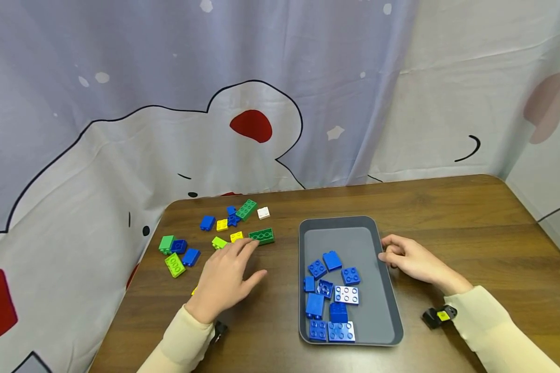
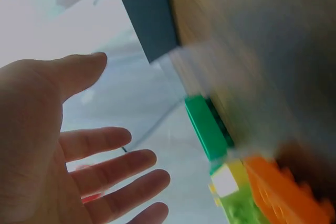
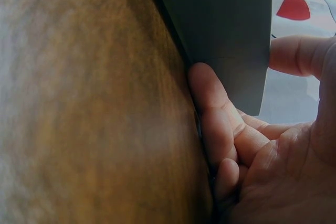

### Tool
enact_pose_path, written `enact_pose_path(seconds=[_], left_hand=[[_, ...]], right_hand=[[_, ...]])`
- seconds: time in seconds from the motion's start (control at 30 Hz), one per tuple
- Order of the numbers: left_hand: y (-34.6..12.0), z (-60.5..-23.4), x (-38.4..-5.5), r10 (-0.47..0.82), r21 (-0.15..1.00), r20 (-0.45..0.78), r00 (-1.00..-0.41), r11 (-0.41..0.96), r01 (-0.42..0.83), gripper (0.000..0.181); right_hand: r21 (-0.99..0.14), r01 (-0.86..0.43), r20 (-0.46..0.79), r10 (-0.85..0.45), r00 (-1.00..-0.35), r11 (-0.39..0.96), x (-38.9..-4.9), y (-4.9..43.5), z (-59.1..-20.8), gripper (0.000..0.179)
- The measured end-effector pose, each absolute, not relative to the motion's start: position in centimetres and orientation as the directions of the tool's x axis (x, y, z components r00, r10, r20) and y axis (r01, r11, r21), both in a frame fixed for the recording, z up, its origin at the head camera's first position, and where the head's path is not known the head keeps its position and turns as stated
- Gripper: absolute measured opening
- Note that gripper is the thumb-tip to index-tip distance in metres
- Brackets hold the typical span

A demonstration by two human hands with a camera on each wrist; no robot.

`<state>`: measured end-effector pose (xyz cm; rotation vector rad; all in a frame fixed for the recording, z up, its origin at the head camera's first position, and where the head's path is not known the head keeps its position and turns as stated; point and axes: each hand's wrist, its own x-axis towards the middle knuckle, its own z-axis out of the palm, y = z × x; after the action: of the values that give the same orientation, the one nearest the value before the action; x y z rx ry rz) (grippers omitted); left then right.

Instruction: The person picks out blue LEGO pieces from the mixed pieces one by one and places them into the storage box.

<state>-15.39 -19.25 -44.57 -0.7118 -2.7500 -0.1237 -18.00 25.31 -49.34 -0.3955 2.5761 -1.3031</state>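
My left hand (image 1: 225, 280) hovers with fingers spread over the near side of a loose group of toy building bricks, holding nothing. Closest to its fingertips are a dark green brick (image 1: 262, 236), a yellow brick (image 1: 236, 237) and a lime brick (image 1: 219, 242). An orange brick (image 2: 281, 192) shows in the left wrist view; the hand hides it from the head view. At the right side of a grey tray (image 1: 371, 311), my right hand (image 1: 413, 259) holds the rim, thumb at the top edge and curled fingers against the outer wall (image 3: 226, 30). Several blue bricks (image 1: 315, 305) lie in the tray.
Left of the tray, more bricks lie scattered on the wooden table (image 1: 448, 217): a blue one (image 1: 191, 257), a lime one (image 1: 175, 264), a green one (image 1: 246, 209) and a white one (image 1: 263, 213). A patterned curtain (image 1: 168, 145) hangs behind the table.
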Motion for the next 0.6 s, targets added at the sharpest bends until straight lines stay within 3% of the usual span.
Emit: enact_pose_path(seconds=[0.6], left_hand=[[-27.9,-45.8,-17.7,0.283,0.008,0.275,-0.919,0.955,0.297,0.055]], right_hand=[[-0.817,-0.139,-0.069,-0.334,-0.940,0.559,-17.8,25.2,-49.2,0.036]])
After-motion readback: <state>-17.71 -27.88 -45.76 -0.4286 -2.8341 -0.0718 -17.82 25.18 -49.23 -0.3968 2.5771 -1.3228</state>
